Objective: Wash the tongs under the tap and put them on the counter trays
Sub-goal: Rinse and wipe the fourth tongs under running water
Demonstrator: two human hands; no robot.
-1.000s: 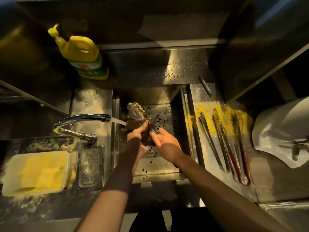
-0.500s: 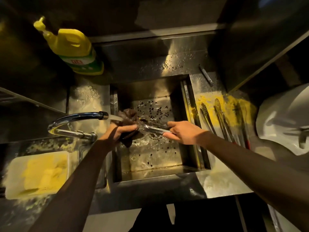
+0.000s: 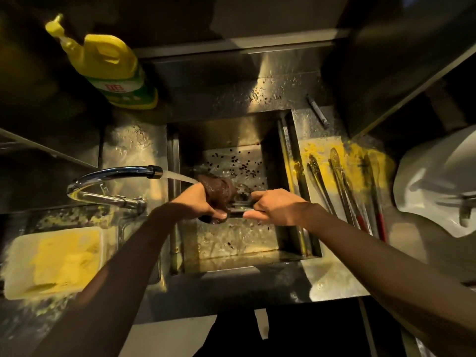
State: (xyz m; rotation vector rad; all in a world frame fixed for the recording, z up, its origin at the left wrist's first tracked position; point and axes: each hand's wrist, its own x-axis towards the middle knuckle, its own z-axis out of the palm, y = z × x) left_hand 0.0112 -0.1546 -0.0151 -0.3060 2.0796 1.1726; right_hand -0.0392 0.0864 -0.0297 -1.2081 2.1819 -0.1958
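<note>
Dim amber light throughout; we note glare only on wet metal. A steel counter (image 3: 332, 279) wraps a square sunken sink (image 3: 224, 132), whose far wall lies in shadow and whose bottom is dotted with dark specks. Behind it a steel backsplash (image 3: 231, 70), spattered with droplets, rises to a narrow ledge (image 3: 239, 43); above that the wall is dark. At right a dark panel (image 3: 399, 60) slants over the counter. Yellow smears mark the counter right of the sink. Below the front edge we see a pale strip (image 3: 167, 336), floor as far as we can tell.
</note>
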